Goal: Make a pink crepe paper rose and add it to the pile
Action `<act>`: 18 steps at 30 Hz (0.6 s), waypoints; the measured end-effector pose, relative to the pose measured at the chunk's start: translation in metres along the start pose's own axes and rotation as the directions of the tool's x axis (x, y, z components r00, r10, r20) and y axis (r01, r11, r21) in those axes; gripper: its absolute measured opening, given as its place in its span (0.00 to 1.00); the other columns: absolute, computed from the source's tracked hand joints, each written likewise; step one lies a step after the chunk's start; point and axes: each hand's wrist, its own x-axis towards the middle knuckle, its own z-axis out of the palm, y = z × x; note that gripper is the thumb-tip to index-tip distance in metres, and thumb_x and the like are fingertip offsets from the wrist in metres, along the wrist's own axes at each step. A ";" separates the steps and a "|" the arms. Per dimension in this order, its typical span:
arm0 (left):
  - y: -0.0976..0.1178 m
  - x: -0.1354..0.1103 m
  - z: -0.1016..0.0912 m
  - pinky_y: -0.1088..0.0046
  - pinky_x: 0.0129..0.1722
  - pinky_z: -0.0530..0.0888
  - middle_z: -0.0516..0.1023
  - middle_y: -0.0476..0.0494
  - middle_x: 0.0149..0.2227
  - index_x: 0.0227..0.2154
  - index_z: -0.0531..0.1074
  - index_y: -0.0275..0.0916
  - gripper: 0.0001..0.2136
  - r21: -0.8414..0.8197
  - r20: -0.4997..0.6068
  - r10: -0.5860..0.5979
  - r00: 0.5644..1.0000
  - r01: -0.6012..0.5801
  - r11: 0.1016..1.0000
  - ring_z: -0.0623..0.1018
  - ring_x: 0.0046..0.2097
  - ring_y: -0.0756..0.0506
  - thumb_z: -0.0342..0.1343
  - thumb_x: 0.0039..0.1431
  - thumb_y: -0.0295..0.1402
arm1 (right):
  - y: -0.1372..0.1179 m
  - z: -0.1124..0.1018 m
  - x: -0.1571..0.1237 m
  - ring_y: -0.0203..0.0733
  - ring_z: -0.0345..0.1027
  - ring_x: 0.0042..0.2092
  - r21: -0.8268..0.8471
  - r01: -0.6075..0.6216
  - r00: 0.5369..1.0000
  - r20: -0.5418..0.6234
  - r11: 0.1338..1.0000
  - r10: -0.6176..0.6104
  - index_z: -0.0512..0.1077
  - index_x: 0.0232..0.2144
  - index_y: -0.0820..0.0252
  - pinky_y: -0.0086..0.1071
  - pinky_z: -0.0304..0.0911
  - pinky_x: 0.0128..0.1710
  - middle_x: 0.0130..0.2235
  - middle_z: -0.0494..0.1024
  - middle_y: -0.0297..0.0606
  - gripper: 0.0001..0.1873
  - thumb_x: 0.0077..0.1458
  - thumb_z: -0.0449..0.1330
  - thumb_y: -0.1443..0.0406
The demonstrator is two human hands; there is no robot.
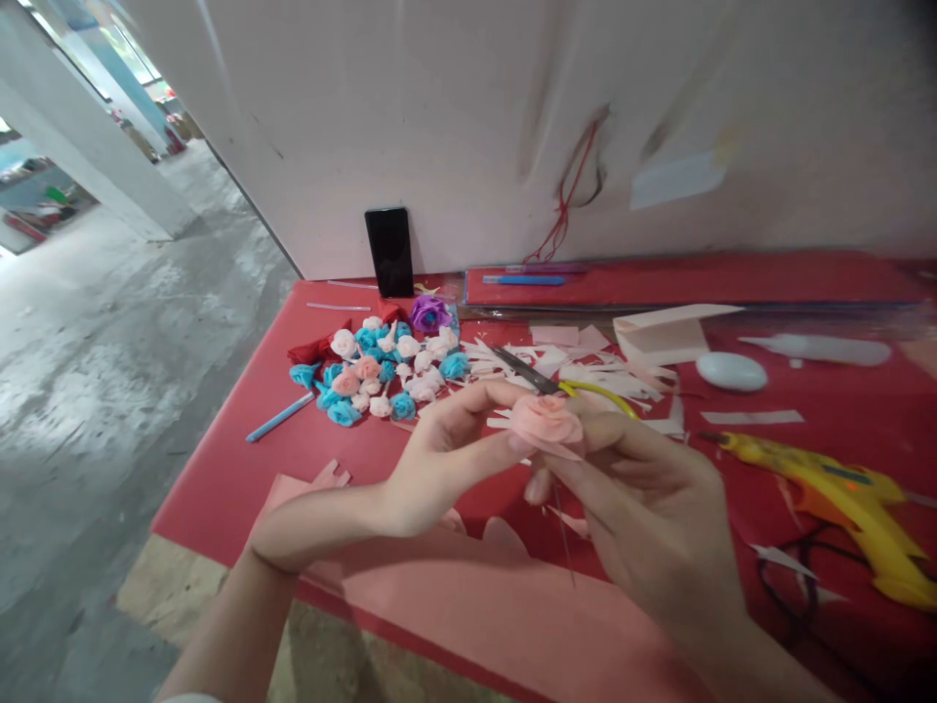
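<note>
A pink paper rose (546, 422) on a thin wire stem (562, 532) is held up over the red table between both my hands. My left hand (446, 454) pinches the petals from the left with thumb and index finger. From the right, my right hand (648, 498) grips the rose's lower side with its fingers closed; the wire hangs down below. Just behind the flower lie scissors (527, 369) with yellow handles, partly hidden by the rose and fingers. Pink crepe paper (468, 596) is spread below my hands, with some cut petal pieces (505, 535) on it.
Small blue, white and pink paper flowers (387, 366) cluster at the left, with a purple flower (430, 314) behind. A phone (390, 252) leans on the wall. Paper strips (592, 376) lie mid-table. A yellow glue gun (827, 498) with its cord and a white egg-shaped object (732, 371) are at right.
</note>
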 end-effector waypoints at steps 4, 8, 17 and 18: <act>0.001 0.000 -0.002 0.77 0.32 0.71 0.71 0.48 0.31 0.31 0.72 0.36 0.08 0.068 -0.045 0.024 0.999 -0.021 0.997 0.72 0.32 0.52 0.62 0.54 0.35 | -0.004 0.001 0.001 0.32 0.65 0.21 -0.055 0.051 0.999 -0.005 0.997 -0.051 0.71 0.24 0.54 0.27 0.62 0.19 0.24 0.73 0.29 0.10 0.55 0.59 0.71; 0.001 -0.001 -0.002 0.74 0.39 0.71 0.70 0.49 0.31 0.31 0.72 0.37 0.08 0.111 -0.037 0.032 0.999 -0.028 0.993 0.70 0.32 0.53 0.62 0.54 0.36 | -0.009 0.001 0.000 0.34 0.69 0.27 -0.137 0.094 0.995 -0.009 0.986 -0.096 0.71 0.24 0.54 0.27 0.64 0.22 0.25 0.73 0.30 0.10 0.53 0.59 0.73; 0.003 -0.001 -0.001 0.75 0.41 0.70 0.70 0.50 0.31 0.31 0.71 0.37 0.05 0.183 -0.011 0.058 0.998 -0.055 0.981 0.70 0.34 0.53 0.61 0.54 0.30 | -0.010 -0.001 -0.003 0.37 0.69 0.31 -0.434 0.265 0.959 0.021 0.861 -0.284 0.70 0.28 0.54 0.30 0.67 0.27 0.27 0.73 0.32 0.09 0.52 0.58 0.74; 0.003 -0.001 -0.001 0.75 0.41 0.70 0.70 0.50 0.31 0.31 0.70 0.37 0.04 0.189 -0.007 0.060 0.998 -0.057 0.980 0.70 0.34 0.53 0.61 0.54 0.29 | -0.011 -0.001 -0.003 0.37 0.69 0.31 -0.468 0.279 0.953 0.030 0.839 -0.300 0.69 0.29 0.54 0.30 0.66 0.27 0.27 0.73 0.32 0.09 0.52 0.58 0.74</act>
